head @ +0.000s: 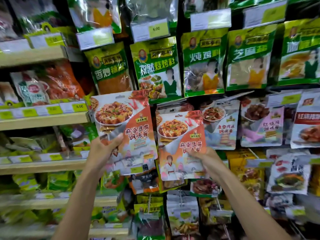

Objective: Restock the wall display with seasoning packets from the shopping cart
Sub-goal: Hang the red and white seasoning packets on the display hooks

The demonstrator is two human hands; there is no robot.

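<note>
- Orange-and-white sachets, two alike, are held up before the wall display [178, 23]; the left hand [103, 148] pinches the left sachet [124, 118] at its lower left edge, thumb on the front; the right hand [204, 155] grips the right sachet [178, 134] low on its right side.
- The step in hand is hanging, I judge; next, each top hang hole must be threaded onto a peg, which stock hides; the cart is out of view.
- Both sachets read 麻婆豆腐调味酱; the green packs above read 孜然烧烤料 [155, 66] and 炖鸡料 [204, 63]; the price tags show 6.00 [155, 29] and 4.00 [79, 106].
</note>
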